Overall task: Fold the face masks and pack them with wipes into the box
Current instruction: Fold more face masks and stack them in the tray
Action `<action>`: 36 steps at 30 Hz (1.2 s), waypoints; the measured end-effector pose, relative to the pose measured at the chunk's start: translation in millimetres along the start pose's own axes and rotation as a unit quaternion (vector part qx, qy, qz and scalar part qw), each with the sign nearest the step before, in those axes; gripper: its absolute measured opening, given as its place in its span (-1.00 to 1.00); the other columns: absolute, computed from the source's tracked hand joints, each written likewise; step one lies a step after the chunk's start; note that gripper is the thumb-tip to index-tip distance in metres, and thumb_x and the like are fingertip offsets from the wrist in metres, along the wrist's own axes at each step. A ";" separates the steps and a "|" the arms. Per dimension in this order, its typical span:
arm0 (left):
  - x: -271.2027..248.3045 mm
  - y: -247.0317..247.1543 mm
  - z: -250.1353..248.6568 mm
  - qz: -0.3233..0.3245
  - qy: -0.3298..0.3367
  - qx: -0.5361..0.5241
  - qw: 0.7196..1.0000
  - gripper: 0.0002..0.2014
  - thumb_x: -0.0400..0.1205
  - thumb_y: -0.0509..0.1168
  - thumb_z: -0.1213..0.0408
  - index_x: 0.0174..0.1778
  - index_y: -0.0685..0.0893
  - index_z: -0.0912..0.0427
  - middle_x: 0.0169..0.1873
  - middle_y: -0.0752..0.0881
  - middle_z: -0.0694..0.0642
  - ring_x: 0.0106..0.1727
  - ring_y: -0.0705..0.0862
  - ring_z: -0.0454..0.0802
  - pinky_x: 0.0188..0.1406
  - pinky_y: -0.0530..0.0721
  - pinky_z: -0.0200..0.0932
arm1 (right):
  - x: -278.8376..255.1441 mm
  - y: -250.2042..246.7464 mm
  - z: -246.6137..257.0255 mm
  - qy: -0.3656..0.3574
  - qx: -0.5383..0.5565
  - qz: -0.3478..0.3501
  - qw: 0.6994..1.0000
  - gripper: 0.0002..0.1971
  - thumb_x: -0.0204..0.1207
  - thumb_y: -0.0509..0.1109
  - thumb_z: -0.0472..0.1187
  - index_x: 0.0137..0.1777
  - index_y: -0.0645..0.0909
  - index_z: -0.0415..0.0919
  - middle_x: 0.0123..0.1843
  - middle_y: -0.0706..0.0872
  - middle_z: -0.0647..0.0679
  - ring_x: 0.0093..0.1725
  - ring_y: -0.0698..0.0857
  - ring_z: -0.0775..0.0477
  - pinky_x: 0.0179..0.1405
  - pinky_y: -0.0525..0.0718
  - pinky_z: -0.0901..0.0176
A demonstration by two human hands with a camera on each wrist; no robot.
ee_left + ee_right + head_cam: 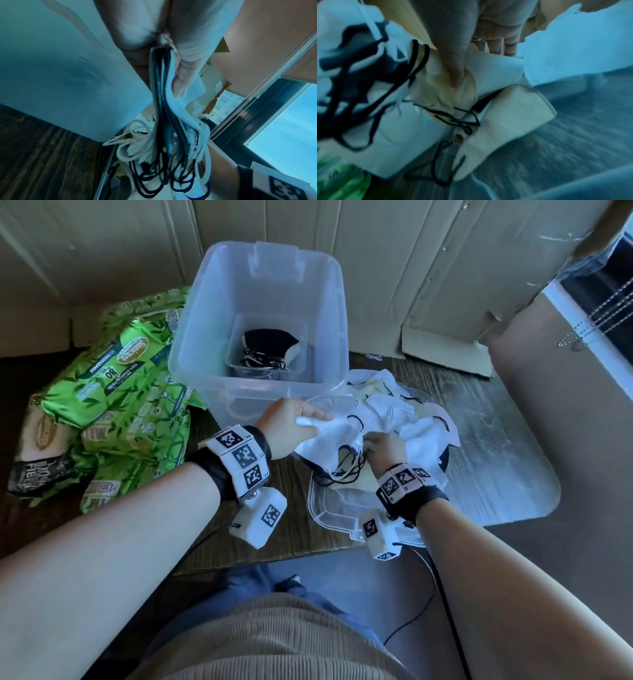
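Leftward, green wipes packs [113, 392] lie heaped beside the clear box [260, 313], which stands just behind the mask pile [394, 419]. My right wrist view is blurred (loops and cloth only). Inside the box a small tub [267, 350] holds dark folded masks [270, 342]. My left hand [294, 426] pinches a white mask stack [164, 94]; my right hand [382, 448] grips a cream mask [453, 92].

Flattened brown cardboard panels [394, 268] lean upright behind my dark wood-grain tabletop [479, 419]. At my right, a beaded metal blind chain [596, 320] hangs before the dark-framed window [283, 121]. My ribbed beige top [274, 642] fills the foreground.
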State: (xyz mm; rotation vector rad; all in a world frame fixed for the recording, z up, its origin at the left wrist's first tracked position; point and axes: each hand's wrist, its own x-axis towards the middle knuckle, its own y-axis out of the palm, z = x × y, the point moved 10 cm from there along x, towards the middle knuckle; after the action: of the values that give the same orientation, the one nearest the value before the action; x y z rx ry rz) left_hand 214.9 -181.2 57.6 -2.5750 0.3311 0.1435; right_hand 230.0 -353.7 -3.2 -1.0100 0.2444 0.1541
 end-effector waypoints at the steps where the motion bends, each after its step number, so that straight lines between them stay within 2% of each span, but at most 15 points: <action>1: 0.6 1.4 0.7 -0.001 0.000 -0.005 1.000 -0.64 0.55 0.36 0.46 -0.06 0.71 -0.21 0.24 0.70 -0.01 0.13 0.71 0.20 0.17 0.59 -0.07 | -2.1 -10.0 -2.8 0.014 0.009 -0.018 1.000 -0.82 0.48 0.22 -0.46 -0.13 0.67 -0.40 -0.19 0.71 -0.31 -0.10 0.65 -0.28 -0.19 0.55 0.03; 3: 0.7 3.2 2.6 -0.006 -0.002 -0.013 1.000 -0.63 0.55 0.35 0.46 -0.09 0.70 -0.24 0.23 0.71 -0.01 0.11 0.70 0.25 0.13 0.60 -0.08 | -5.3 -27.8 -12.9 0.045 0.033 -0.044 0.997 -0.78 0.52 0.24 -0.41 0.09 0.62 -0.44 0.02 0.71 -0.38 0.04 0.65 -0.34 -0.02 0.56 0.00; 5: -0.3 5.8 2.7 -0.009 0.001 0.001 1.000 -0.68 0.56 0.33 0.47 0.05 0.74 -0.08 0.24 0.69 -0.01 0.16 0.68 0.06 0.10 0.53 -0.36 | -6.6 -44.8 -24.9 0.062 0.079 -0.073 0.992 -0.78 0.51 0.28 -0.38 0.12 0.57 -0.46 -0.03 0.66 -0.38 -0.03 0.63 -0.30 -0.10 0.51 -0.01; 9: 0.3 14.6 -0.8 -0.004 -0.003 -0.004 1.000 -0.73 0.60 0.31 0.40 0.14 0.74 0.04 0.26 0.68 0.00 0.16 0.69 0.00 0.13 0.54 -0.30 | -14.5 -86.3 -45.3 0.064 0.222 -0.183 0.956 -0.88 0.46 0.29 -0.37 -0.28 0.43 -0.27 -0.32 0.48 -0.21 -0.26 0.43 -0.07 -0.31 0.37 0.14; 11: 1.4 21.9 -2.0 0.000 -0.017 -0.025 1.000 -0.79 0.62 0.31 0.33 0.13 0.75 0.09 0.23 0.71 0.01 0.23 0.66 -0.02 0.25 0.50 -0.27 | -20.4 -101.9 -46.1 0.043 0.303 -0.214 0.927 -0.92 0.39 0.34 -0.30 -0.27 0.49 -0.19 -0.29 0.58 -0.19 -0.25 0.52 -0.06 -0.24 0.52 0.04; 16: 1.9 39.8 -18.1 0.034 -0.034 -0.069 0.996 -0.62 0.71 0.15 0.07 0.21 0.70 0.24 0.32 0.65 0.13 0.40 0.54 0.04 0.22 0.35 -0.35 | -34.1 -118.4 -19.5 -0.042 0.470 -0.170 0.865 -0.72 0.31 0.49 -0.21 -0.01 0.60 -0.27 -0.20 0.73 -0.09 -0.19 0.69 -0.08 -0.23 0.71 0.03; 19: -0.3 47.7 -32.4 0.062 -0.046 -0.125 0.989 -0.37 0.70 -0.16 -0.20 0.43 0.52 0.14 0.46 0.50 0.10 0.49 0.41 0.02 0.35 0.16 -0.32 | -39.0 -110.9 -3.7 -0.063 0.467 -0.105 0.876 -0.74 0.33 0.48 -0.27 0.02 0.59 -0.20 -0.16 0.79 0.01 -0.15 0.75 -0.04 -0.10 0.76 -0.01; 21: -0.6 49.2 -44.2 0.060 -0.037 -0.209 0.975 -0.36 0.66 -0.12 -0.24 0.55 0.34 0.08 0.52 0.42 0.08 0.52 0.35 -0.04 0.57 0.11 -0.09 | -39.2 -100.5 -2.2 -0.046 0.435 -0.073 0.896 -0.76 0.39 0.48 -0.28 0.03 0.56 -0.13 -0.11 0.76 -0.04 -0.10 0.74 -0.07 0.04 0.72 -0.11; 23: 0.4 51.4 -48.2 0.067 -0.030 -0.253 0.965 -0.45 0.58 0.22 -0.17 0.34 0.58 0.15 0.29 0.64 0.10 0.31 0.54 -0.09 0.47 0.34 -0.03 | -41.8 -92.2 5.0 -0.054 0.441 -0.048 0.895 -0.80 0.47 0.40 -0.39 0.00 0.53 -0.11 -0.13 0.74 -0.07 -0.16 0.73 -0.04 -0.01 0.70 -0.07; 24: 3.5 51.4 -47.7 0.062 -0.021 -0.252 0.966 -0.56 0.46 0.41 -0.09 0.04 0.70 0.21 -0.01 0.75 0.08 0.05 0.66 -0.06 0.27 0.52 -0.01 | -43.4 -90.5 10.0 -0.066 0.432 -0.050 0.898 -0.80 0.50 0.36 -0.42 -0.02 0.53 -0.10 -0.14 0.73 -0.08 -0.17 0.72 -0.03 -0.04 0.70 -0.03; 26: 9.9 47.1 -43.7 0.026 -0.002 -0.232 0.972 -0.71 0.41 0.53 0.29 -0.42 0.54 0.28 -0.49 0.63 -0.03 -0.41 0.61 -0.09 -0.19 0.58 -0.05 | -46.2 -96.5 12.9 -0.073 0.378 -0.102 0.917 -0.77 0.55 0.29 -0.46 -0.11 0.51 -0.07 -0.19 0.67 -0.04 -0.19 0.67 0.07 -0.08 0.67 0.13; 27: 12.5 44.7 -41.0 0.007 0.001 -0.224 0.975 -0.71 0.43 0.50 0.44 -0.45 0.49 0.30 -0.52 0.59 -0.01 -0.44 0.57 -0.08 -0.23 0.57 -0.06 | -46.6 -100.7 10.6 -0.067 0.357 -0.132 0.922 -0.75 0.54 0.28 -0.46 -0.18 0.50 -0.06 -0.26 0.62 0.00 -0.25 0.62 0.16 -0.15 0.63 0.22; 29: 12.9 43.2 -41.0 -0.005 0.007 -0.231 0.973 -0.87 0.44 0.45 0.57 -0.22 0.62 0.40 -0.30 0.68 0.15 -0.23 0.64 0.00 0.04 0.63 0.00 | -46.1 -106.4 6.1 -0.063 0.349 -0.169 0.920 -0.83 0.52 0.29 -0.43 -0.19 0.54 -0.15 -0.33 0.59 -0.09 -0.30 0.55 0.11 -0.21 0.58 0.14; 32: 10.8 43.1 -44.5 0.008 0.027 -0.239 0.971 -0.41 0.39 0.48 0.57 0.36 0.50 0.32 0.25 0.63 0.19 0.27 0.60 0.01 0.48 0.43 -0.07 | -42.1 -111.1 -9.4 -0.031 0.376 -0.192 0.906 -0.89 0.55 0.25 -0.34 -0.09 0.57 -0.39 -0.34 0.60 -0.24 -0.37 0.56 0.03 -0.37 0.58 0.08; 36: 9.2 40.9 -58.0 0.007 0.096 -0.181 0.979 -0.13 0.42 0.49 0.51 0.58 0.21 0.01 0.43 0.28 -0.18 0.46 0.22 -0.37 0.26 0.15 -0.75 | -35.8 -107.5 -17.0 -0.009 0.383 -0.163 0.909 -0.70 0.64 0.15 -0.34 -0.31 0.47 -0.06 -0.48 0.52 0.11 -0.56 0.46 0.23 -0.48 0.46 0.26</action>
State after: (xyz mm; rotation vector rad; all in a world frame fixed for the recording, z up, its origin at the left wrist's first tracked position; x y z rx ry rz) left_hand 215.1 -247.2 85.1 -2.9570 0.4274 -0.0455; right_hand 219.1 -425.0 85.7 -0.2517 0.0964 -0.2302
